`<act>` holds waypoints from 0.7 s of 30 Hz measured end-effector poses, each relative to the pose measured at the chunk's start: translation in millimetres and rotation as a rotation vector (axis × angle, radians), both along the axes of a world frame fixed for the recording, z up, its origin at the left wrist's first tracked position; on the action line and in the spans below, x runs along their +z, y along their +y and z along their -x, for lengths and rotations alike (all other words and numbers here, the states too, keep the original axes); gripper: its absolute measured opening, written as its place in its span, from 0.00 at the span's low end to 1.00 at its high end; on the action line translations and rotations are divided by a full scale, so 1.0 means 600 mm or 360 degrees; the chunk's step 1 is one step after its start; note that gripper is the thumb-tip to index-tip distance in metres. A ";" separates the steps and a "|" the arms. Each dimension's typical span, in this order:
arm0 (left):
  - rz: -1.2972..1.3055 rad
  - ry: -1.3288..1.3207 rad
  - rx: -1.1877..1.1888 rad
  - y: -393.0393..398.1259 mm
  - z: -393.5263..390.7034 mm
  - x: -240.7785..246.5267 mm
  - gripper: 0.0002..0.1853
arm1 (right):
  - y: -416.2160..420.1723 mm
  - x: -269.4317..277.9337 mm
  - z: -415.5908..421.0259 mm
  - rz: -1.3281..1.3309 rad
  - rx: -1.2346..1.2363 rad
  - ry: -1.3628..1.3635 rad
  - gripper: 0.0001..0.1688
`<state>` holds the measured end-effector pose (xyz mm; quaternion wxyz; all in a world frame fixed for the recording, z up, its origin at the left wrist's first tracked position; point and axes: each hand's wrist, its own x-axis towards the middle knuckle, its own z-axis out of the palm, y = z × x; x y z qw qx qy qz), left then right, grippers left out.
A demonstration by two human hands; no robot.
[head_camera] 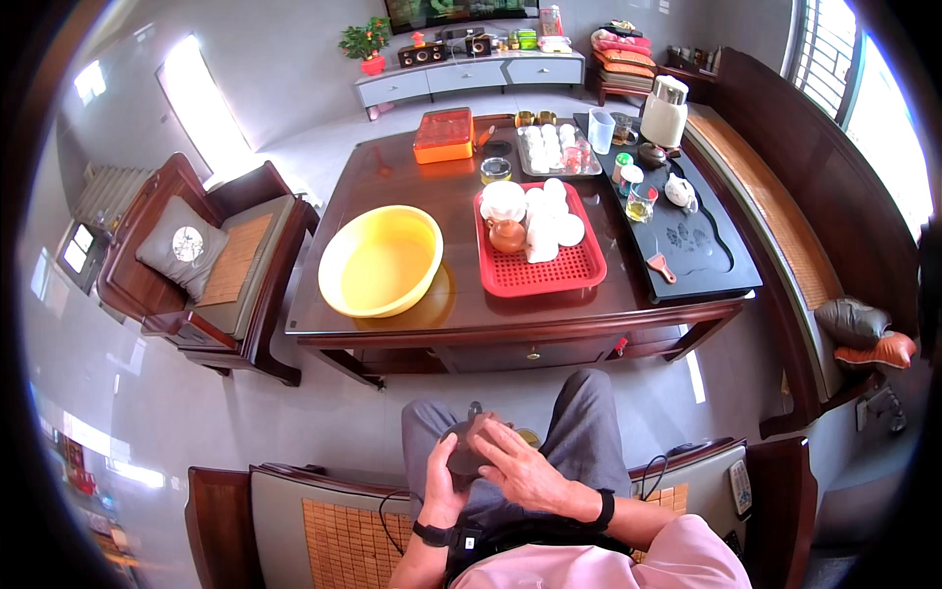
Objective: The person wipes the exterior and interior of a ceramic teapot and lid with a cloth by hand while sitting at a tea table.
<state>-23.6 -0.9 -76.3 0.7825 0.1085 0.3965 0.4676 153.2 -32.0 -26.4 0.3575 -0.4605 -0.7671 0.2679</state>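
Above my lap, my left hand (443, 478) grips a dark brown rounded vessel (464, 455), which looks like a small teapot. A small loop or spout juts from its far side. Across its right side lie the spread fingers of my right hand (526, 471). Something brownish shows under those fingertips; I cannot tell if it is a cloth or part of the vessel. On the table ahead, a red plastic basket (541, 278) holds a reddish-brown clay teapot (508, 235) and several white cups and pots. A yellow plastic basin (380, 261) with liquid in it stands to its left.
The dark wooden table (460, 316) carries an orange box (444, 136), a metal tray (563, 171) of white cups and a black tea tray (695, 276) with a brush, glasses and a kettle (664, 110). A wooden armchair (272, 339) stands left, a long wooden bench (773, 191) right.
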 end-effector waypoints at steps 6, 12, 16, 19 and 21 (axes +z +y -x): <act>-0.0011 0.0000 -0.0016 -0.001 -0.011 0.011 0.25 | -0.033 0.000 0.005 -0.0112 0.0047 -0.0299 0.31; -0.0073 0.0038 -0.0083 0.003 0.001 0.027 0.25 | 0.001 -0.014 -0.007 -0.0134 0.0101 -0.0159 0.27; -0.0042 0.0048 -0.0040 0.006 0.000 0.022 0.23 | 0.018 -0.003 -0.003 0.0001 0.0063 -0.0047 0.26; -0.0086 0.0064 0.0013 0.009 0.001 0.015 0.22 | 0.012 -0.011 -0.003 -0.0132 0.0065 -0.0117 0.24; -0.0088 0.0029 0.0047 0.011 0.005 0.004 0.21 | 0.005 -0.018 -0.007 -0.0217 0.0089 -0.0119 0.23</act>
